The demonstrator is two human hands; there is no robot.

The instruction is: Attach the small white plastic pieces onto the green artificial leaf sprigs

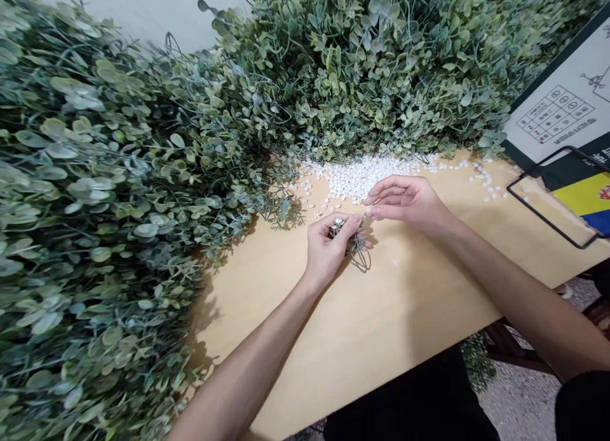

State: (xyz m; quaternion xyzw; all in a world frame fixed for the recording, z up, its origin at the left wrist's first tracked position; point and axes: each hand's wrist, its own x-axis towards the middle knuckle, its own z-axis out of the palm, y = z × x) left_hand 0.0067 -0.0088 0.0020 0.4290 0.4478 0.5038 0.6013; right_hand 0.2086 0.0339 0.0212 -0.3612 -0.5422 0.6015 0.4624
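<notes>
A small bunch of thin green stems [358, 258] sits in the left hand [326, 244], just above the middle of the tabletop [286, 339]; the left grip is closed on it, thumb pressed over the top, with looped stem ends hanging out below the palm and a small pale round piece [338, 221] showing by the curled fingers; the right hand [405, 203] comes in from the other side, its grip pinched at thumb and fingertips on a tiny white piece [367, 210], just beside the left thumb; how that piece meets the stems is too small to tell.

Beyond the hands, a heap of small white disc-like pieces [355, 177] spreads over the tabletop, with stray ones scattered toward the right; a little star-shaped piece [318, 215] lies near the left hand, and a pale scrap [397, 263] lies below the right hand.

Around these, dense leafy green foliage [362, 66] banks up along the left and far sides, a pale wall [157, 15] behind it; at the right stands a dark green and white printed panel [548, 110], with a black wire frame [548, 222] and a yellow and blue printed item [581, 196] before it; speckled floor [512, 400] shows below the near edge, beside the person's black clothing [410, 403].
</notes>
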